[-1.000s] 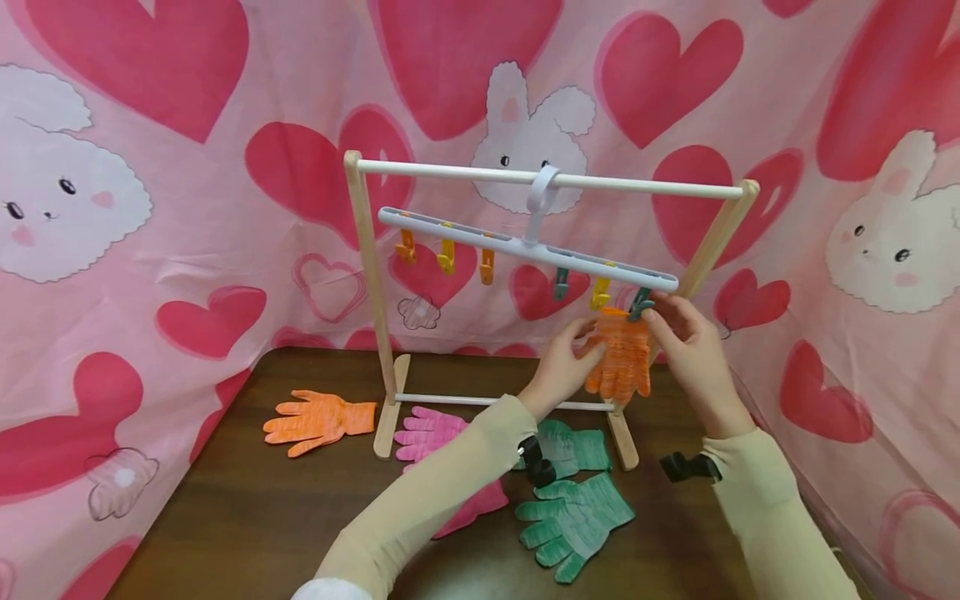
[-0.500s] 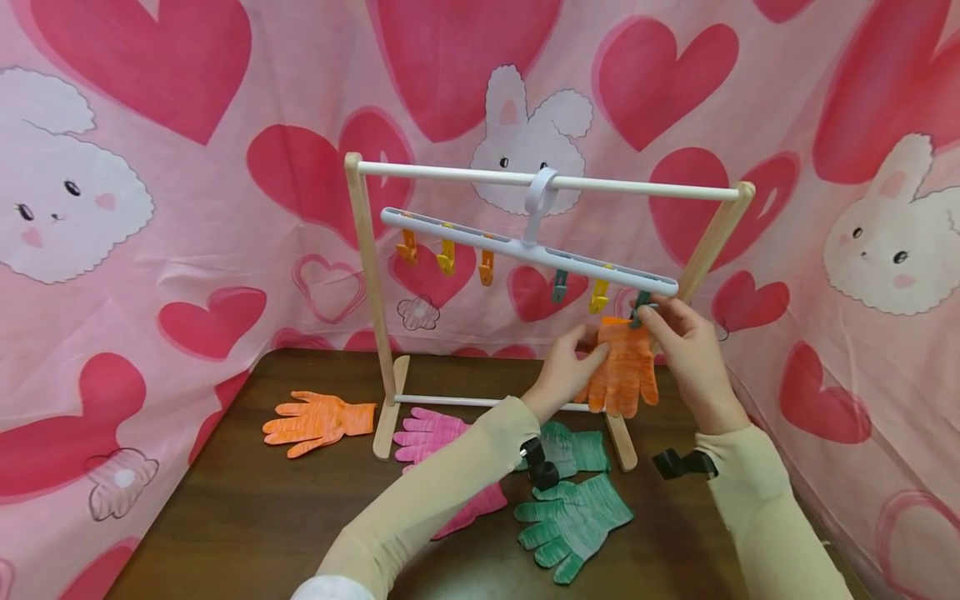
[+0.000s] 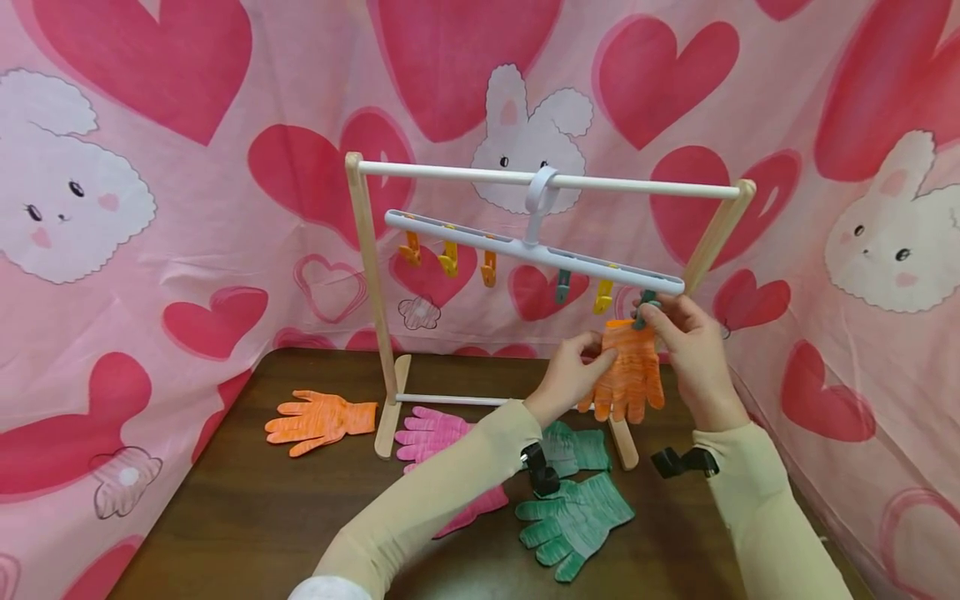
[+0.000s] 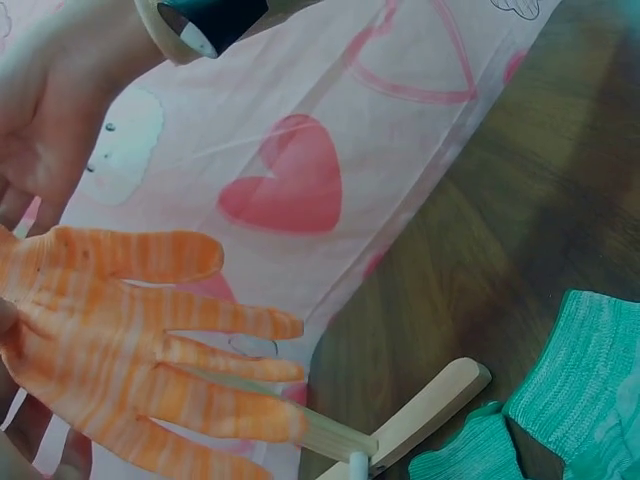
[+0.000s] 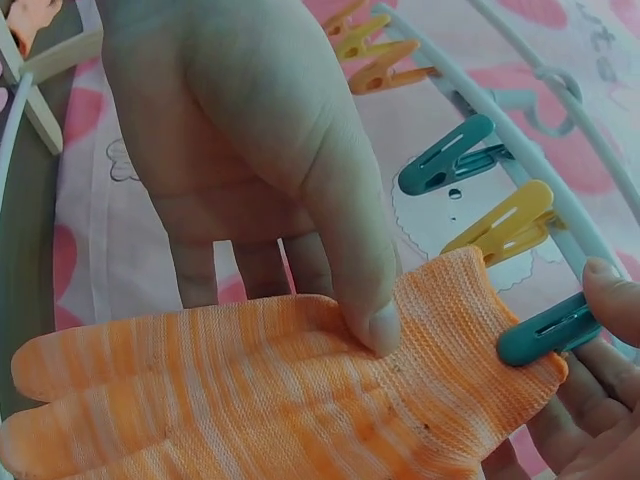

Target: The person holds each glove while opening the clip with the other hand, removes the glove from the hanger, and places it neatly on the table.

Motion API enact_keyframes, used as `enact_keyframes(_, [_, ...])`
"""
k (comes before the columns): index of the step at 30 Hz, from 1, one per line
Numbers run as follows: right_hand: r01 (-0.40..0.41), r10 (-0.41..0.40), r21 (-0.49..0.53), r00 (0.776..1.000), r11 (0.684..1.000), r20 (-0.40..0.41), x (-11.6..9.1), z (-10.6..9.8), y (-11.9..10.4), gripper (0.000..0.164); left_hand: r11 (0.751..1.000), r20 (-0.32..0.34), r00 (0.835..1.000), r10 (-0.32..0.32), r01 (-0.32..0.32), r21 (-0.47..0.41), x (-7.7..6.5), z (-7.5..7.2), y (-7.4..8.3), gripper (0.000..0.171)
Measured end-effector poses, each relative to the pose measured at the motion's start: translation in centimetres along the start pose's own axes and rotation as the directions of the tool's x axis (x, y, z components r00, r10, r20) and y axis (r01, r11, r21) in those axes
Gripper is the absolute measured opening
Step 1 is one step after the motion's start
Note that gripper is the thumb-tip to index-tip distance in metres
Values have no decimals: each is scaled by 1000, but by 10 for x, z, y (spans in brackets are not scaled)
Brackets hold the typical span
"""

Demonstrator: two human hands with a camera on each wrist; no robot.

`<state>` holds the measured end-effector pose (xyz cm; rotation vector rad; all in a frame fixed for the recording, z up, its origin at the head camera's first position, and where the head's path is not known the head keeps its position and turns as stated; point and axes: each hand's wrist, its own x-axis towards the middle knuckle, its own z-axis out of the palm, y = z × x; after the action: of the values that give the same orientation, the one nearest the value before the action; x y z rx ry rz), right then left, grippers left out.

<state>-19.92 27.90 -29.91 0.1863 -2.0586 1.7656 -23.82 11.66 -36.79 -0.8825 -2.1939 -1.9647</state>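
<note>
An orange striped knit glove (image 3: 630,367) hangs fingers-down below the right end of a white clip hanger (image 3: 600,265). My left hand (image 3: 567,373) pinches it near the cuff, the thumb on the near side and the fingers behind. With thumb and fingers, my right hand (image 3: 697,358) pinches the teal clothespin (image 5: 550,330) at the hanger's end. In the right wrist view the clothespin's tip lies over the edge of the cuff. A yellow clothespin (image 5: 505,225) sits beside it, partly behind the cuff. The right fingers are partly hidden behind the clothespin and glove.
The hanger tilts down rightward from a white rod (image 3: 450,172) on a wooden stand (image 3: 371,283); other clothespins hang along it. On the brown table (image 3: 247,500) lie another orange glove (image 3: 318,422), pink gloves (image 3: 431,433) partly under my left arm, and green gloves (image 3: 573,521).
The orange glove has come down and slightly right, with the left hand moving along. The right hand stays at the end clothespin. The hanger has shifted slightly right.
</note>
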Motion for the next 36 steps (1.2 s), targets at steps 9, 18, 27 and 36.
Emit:
enact_keyframes(9, [-6,7,60,1000,998,-13,-1,1,-2,21,1000,-10,1000,19,-19,17,-2,1,-1,15])
enact_keyframes(18, [-8,9,97,1000,995,-13,-1,1,-2,31,998,5,1000,21,-22,53,-5,-1,-2,14])
enact_keyframes(27, [9,-7,99,1000,995,-22,0,1,-1,21,998,19,1000,7,-8,56,-16,-10,-10,12])
enact_keyframes(36, [46,-41,108,998,993,-41,-1,1,1,20,995,32,998,-50,47,83,-33,-26,-14,18])
